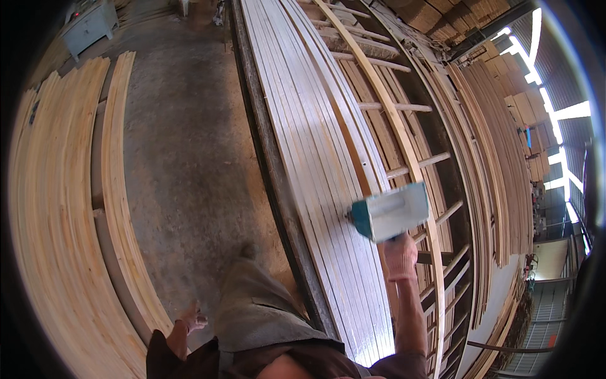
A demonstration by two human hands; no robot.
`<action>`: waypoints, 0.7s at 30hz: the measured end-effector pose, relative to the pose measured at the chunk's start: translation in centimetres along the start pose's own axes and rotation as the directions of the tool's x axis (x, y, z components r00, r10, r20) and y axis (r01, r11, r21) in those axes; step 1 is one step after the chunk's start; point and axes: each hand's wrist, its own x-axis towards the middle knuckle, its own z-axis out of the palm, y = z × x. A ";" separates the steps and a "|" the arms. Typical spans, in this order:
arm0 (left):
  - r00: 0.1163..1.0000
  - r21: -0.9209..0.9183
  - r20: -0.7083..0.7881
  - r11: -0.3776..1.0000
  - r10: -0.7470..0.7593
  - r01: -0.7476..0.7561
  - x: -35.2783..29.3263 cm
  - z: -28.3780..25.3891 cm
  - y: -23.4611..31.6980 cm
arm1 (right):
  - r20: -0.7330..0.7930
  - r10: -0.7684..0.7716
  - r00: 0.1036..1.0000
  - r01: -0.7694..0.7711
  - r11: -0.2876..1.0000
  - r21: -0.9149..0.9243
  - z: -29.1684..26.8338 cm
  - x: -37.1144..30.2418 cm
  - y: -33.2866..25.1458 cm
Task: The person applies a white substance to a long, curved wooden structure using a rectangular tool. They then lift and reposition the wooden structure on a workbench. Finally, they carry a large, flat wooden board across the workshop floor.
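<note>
My right hand (401, 256), in a pinkish work glove, is closed round the handle of a box-shaped glue roller (398, 211). Its open hopper is whitish inside with teal ends, and it is held over the right side of a long row of narrow wooden strips (322, 183). The strips lie tightly side by side, and their upper faces shine whitish as if wet. Down at my left side hangs my left hand (193, 317), also gloved, its fingers loosely apart with nothing in them.
Long pale boards (57, 208) are stacked at the left, beside a narrower stack (123, 189). A dark rail (278, 202) edges the strips. To the right, a single lath (404, 145) lies across a rack with wooden rungs (435, 159); brown boards (499, 158) are piled beyond. A grey cabinet (88, 28) stands far left.
</note>
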 end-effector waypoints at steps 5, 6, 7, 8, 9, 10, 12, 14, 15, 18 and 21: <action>0.968 0.276 0.122 0.929 0.220 -0.246 0.9 -2.8 8.3 | -0.050 -0.127 0.991 0.127 0.992 0.011 2.7 7.2 -8.9; 0.951 0.330 0.175 0.894 0.257 -0.302 1.1 -1.8 11.5 | -0.068 -0.131 0.989 0.132 0.991 0.020 2.7 9.0 -11.2; 0.942 0.276 0.150 0.902 0.300 -0.332 1.0 -1.1 14.3 | -0.031 -0.116 0.993 0.117 0.992 0.039 1.8 10.5 -14.4; 0.932 0.230 0.128 0.904 0.339 -0.361 0.7 -0.2 17.1 | -0.009 -0.125 0.992 0.125 0.991 0.054 1.6 12.8 -16.0; 0.925 0.190 0.097 0.906 0.367 -0.379 0.2 0.1 19.1 | 0.017 -0.156 0.988 0.154 0.986 0.064 1.5 15.1 -18.2; 0.903 0.179 0.097 0.885 0.418 -0.429 -0.2 0.4 21.8 | -0.038 -0.172 0.984 0.174 0.982 0.073 1.0 16.9 -20.8; 0.861 0.148 0.090 0.848 0.501 -0.509 -1.1 0.9 26.2 | -0.038 -0.175 0.984 0.179 0.974 0.142 1.4 20.8 -26.0; 0.866 0.134 0.166 0.860 0.471 -0.493 -2.5 1.3 30.1 | -0.121 -0.180 0.976 0.199 0.966 0.165 1.9 25.4 -27.0; 0.870 0.130 0.185 0.866 0.458 -0.483 -3.3 0.6 32.1 | -0.100 -0.158 0.982 0.171 0.976 0.133 1.8 26.0 -28.3; 0.848 0.093 0.106 0.844 0.519 -0.528 -6.4 1.2 33.1 | -0.027 -0.220 0.975 0.222 0.971 0.084 1.1 23.7 -28.8; 0.796 -0.108 0.460 0.915 0.393 -0.390 -6.7 0.2 33.8 | -0.052 -0.245 0.968 0.247 0.968 0.032 0.8 17.4 -22.6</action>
